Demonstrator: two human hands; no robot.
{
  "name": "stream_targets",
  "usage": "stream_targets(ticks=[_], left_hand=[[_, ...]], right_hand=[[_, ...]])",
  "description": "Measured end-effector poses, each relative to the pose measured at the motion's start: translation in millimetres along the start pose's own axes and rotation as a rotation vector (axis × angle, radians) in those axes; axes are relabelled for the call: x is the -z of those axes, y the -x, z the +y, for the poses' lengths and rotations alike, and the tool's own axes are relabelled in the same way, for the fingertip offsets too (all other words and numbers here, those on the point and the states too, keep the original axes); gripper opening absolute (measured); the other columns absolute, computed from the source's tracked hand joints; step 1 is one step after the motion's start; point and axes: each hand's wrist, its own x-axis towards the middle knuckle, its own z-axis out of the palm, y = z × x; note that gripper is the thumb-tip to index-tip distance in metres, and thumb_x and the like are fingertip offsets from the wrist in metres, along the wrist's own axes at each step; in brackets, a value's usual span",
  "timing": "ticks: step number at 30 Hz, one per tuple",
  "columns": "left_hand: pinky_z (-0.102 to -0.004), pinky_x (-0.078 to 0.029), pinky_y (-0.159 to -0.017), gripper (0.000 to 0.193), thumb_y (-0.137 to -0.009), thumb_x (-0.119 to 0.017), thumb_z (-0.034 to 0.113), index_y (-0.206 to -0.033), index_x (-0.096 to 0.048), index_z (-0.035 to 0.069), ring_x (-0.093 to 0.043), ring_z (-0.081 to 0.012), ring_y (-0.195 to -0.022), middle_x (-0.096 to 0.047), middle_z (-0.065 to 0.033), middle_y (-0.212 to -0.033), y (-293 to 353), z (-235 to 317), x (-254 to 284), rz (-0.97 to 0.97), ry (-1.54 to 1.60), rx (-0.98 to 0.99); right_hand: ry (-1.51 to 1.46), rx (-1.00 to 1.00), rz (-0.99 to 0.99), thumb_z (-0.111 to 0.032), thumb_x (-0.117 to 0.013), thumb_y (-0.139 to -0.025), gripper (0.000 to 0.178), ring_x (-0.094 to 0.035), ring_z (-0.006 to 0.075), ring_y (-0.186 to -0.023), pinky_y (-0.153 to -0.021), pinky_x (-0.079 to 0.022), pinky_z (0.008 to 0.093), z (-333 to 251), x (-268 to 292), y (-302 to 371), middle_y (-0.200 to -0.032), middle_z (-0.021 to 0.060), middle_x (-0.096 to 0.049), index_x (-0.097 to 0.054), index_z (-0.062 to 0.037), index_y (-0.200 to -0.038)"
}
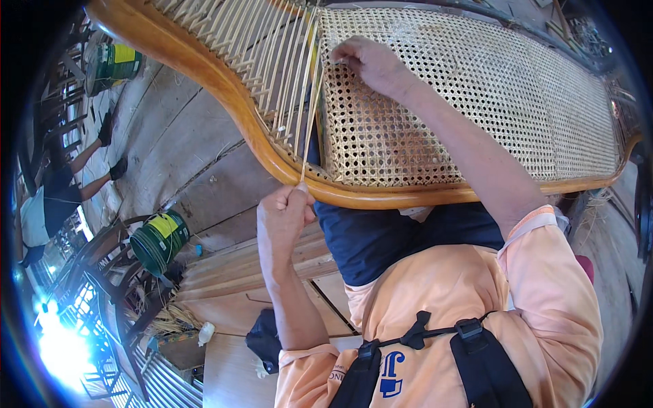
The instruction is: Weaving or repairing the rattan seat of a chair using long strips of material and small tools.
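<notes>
A curved, varnished wooden chair frame lies across my lap. Its right section carries a finished woven cane panel with rows of small holes. To the left, loose cane strands run across the frame opening. My left hand is closed at the near rail, its thumb and finger pinching a long cane strand that stretches up toward the far side. Over the panel's left edge, my right hand is closed, fingers curled together; whatever they hold is hidden.
Two green buckets with yellow labels, one upper left and one lower left, stand by dark wooden chair frames. Another person is at the far left. Wooden planks and a dark cloth lie beside me.
</notes>
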Motion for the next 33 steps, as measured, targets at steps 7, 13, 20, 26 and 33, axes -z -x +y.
stream_targets(ticks=[7, 13, 20, 26, 33], left_hand=[[-0.0219, -0.033, -0.044, 0.029, -0.084, -0.053, 0.022, -0.068, -0.061, -0.001, -0.044, -0.0063, -0.046, -0.05, -0.0015, -0.051, 1.4, 2.8, -2.6, 0.042, -0.081, -0.008], [-0.0231, -0.029, -0.042, 0.028, -0.084, -0.053, 0.02, -0.068, -0.06, -0.001, -0.039, -0.0051, -0.045, -0.045, 0.0004, -0.049, 9.3, 2.9, -9.5, 0.105, -0.036, -0.13], [-0.0211, -0.033, -0.045, 0.029, -0.084, -0.053, 0.02, -0.066, -0.061, -0.001, -0.043, -0.0067, -0.046, -0.048, -0.0013, -0.05, 17.2, -3.7, -15.5, 0.105, -0.048, -0.114], [-0.0239, -0.038, -0.045, 0.029, -0.084, -0.052, 0.021, -0.069, -0.062, -0.001, -0.047, -0.0096, -0.045, -0.053, -0.0036, -0.052, 8.1, -12.3, -32.0, 0.113, -0.011, -0.094], [-0.0225, -0.04, -0.045, 0.025, -0.085, -0.052, 0.026, -0.074, -0.058, 0.005, -0.046, -0.0086, -0.049, -0.051, -0.0009, -0.058, -7.8, -35.7, -12.8, 0.194, 0.059, -0.161]], right_hand=[[0.242, 0.095, -0.155, 0.008, -0.049, -0.079, 0.043, -0.05, 0.0245, -0.11, -0.099, -0.044, 0.0286, -10.6, -7.1, 13.2, -0.119, 0.0076, -0.051, -0.053, -0.0138, -0.116], [0.568, 0.187, -0.106, 0.008, -0.051, -0.074, 0.051, -0.042, 0.0263, -0.118, -0.104, -0.035, 0.0319, -24.8, -6.5, 20.6, -0.124, 0.0091, -0.047, -0.049, -0.0085, -0.123], [-0.177, 0.033, 0.409, -0.003, -0.05, -0.087, 0.032, -0.056, 0.0189, -0.097, -0.088, -0.046, 0.0273, -14.3, 49.0, 84.0, -0.11, 0.0087, -0.057, -0.051, -0.0043, -0.119], [-0.419, -0.45, 0.886, -0.01, -0.053, -0.089, 0.022, -0.053, 0.0054, -0.077, -0.068, -0.045, 0.0193, 53.7, 162.8, 310.5, -0.089, 0.0006, -0.059, -0.058, -0.0011, -0.11], [-0.294, -0.809, 1.276, -0.017, -0.054, -0.091, 0.015, -0.048, 0.0026, -0.059, -0.05, -0.038, 0.0181, 101.3, 168.9, 495.9, -0.069, -0.0041, -0.053, -0.063, -0.0075, -0.098]])
